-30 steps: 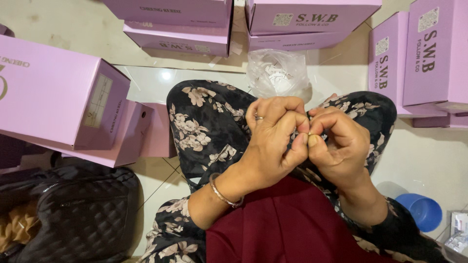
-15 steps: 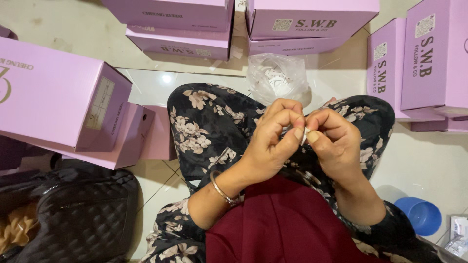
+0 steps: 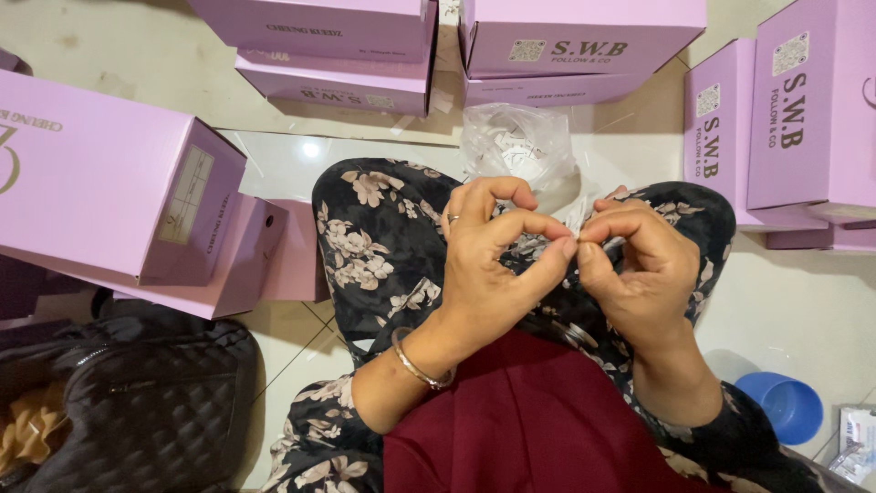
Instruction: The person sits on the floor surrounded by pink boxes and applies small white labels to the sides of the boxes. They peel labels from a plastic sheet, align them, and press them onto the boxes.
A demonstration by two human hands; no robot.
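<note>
My left hand and my right hand meet fingertip to fingertip above my lap, over black floral trousers. Both pinch one small thing between thumb and forefinger; it is too small and too hidden to tell what it is. A ring sits on a left finger and a thin gold bangle on the left wrist. Just beyond my hands lies a clear plastic bag with small white pieces inside. Dark red cloth covers my lap nearest the camera.
Pink cardboard boxes ring me on the tiled floor: a large one at left, two stacked ahead, more at top centre and right. A black quilted bag lies lower left. A blue cup stands lower right.
My hands have shifted slightly, and the fingers have re-pinched the small thing. The view has moved a little. Nothing else has moved.
</note>
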